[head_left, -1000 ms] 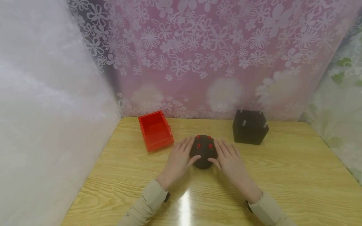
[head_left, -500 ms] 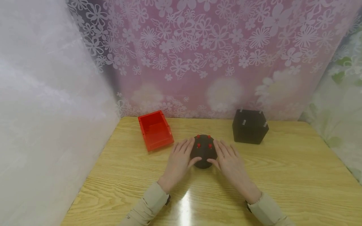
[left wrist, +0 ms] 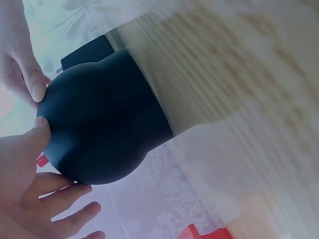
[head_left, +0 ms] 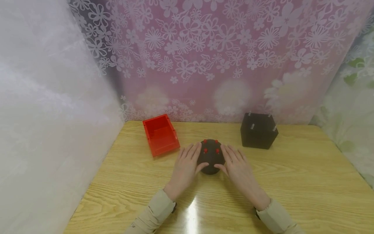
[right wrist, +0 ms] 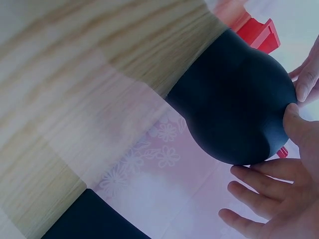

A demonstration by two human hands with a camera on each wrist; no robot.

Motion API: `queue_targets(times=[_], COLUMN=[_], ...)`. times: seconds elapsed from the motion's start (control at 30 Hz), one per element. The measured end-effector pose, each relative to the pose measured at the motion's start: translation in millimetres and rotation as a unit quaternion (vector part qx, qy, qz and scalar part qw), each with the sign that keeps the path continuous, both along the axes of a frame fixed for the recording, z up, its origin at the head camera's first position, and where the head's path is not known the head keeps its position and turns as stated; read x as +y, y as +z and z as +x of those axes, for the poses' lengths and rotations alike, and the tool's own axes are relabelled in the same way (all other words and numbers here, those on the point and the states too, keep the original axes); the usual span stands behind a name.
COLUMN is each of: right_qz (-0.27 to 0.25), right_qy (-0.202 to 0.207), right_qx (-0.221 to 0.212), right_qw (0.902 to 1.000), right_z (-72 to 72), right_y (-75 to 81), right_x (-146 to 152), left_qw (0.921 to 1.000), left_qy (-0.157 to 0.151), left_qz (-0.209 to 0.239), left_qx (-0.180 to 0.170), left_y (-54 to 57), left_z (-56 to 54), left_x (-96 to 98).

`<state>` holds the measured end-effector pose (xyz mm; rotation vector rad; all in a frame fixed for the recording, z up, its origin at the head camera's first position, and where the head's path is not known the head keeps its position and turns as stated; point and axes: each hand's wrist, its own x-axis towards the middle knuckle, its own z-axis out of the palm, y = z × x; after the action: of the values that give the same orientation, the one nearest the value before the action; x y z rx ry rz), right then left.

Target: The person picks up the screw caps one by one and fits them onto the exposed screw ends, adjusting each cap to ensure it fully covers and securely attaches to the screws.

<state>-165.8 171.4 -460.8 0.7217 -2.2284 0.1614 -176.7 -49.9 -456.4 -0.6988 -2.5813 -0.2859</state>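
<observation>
A black, bulb-shaped object point(head_left: 211, 161) with a narrower base stands on the wooden table between both hands. Several small red pegs point(head_left: 205, 150) stick up from its top. My left hand point(head_left: 184, 167) lies along its left side, thumb on the near edge and fingertips at the far side. From the right, my right hand point(head_left: 239, 167) touches it in the mirrored way. In the left wrist view, the thumb point(left wrist: 42, 132) and forefinger meet the rounded body point(left wrist: 94, 124) while other fingers spread away. The right wrist view has similar straight, spread fingers point(right wrist: 256, 196) at the body point(right wrist: 244, 104).
A red open-topped bin point(head_left: 162, 139) sits at the back left of the table point(head_left: 140, 182). At the back right stands a black block point(head_left: 258, 133) with several clear pegs on top. A pink flowered curtain point(head_left: 198, 81) hangs behind the table's far edge.
Nearly everything holds still. The left hand and forearm have shifted very slightly to the right; the right hand stays at the black object, which remains in place.
</observation>
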Motion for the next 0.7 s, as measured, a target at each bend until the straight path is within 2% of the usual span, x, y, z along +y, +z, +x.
queue_targets(times=[0.4,0.7], right_qz=[0.004,0.008], right_qy=[-0.003,-0.012], right_qx=[0.002,-0.041], right_qw=[1.0,0.9991], right_z=[-3.2,-6.9], right_y=[0.9,1.3], right_x=[-1.0,-0.8], left_qw=[0.9999,0.9999], left_qy=[0.004,0.008], left_qz=[0.006,0.008], left_qx=[-0.009,-0.008], left_y=[1.0,2.3], left_z=[-1.9,-6.0], left_x=[0.5,0.9])
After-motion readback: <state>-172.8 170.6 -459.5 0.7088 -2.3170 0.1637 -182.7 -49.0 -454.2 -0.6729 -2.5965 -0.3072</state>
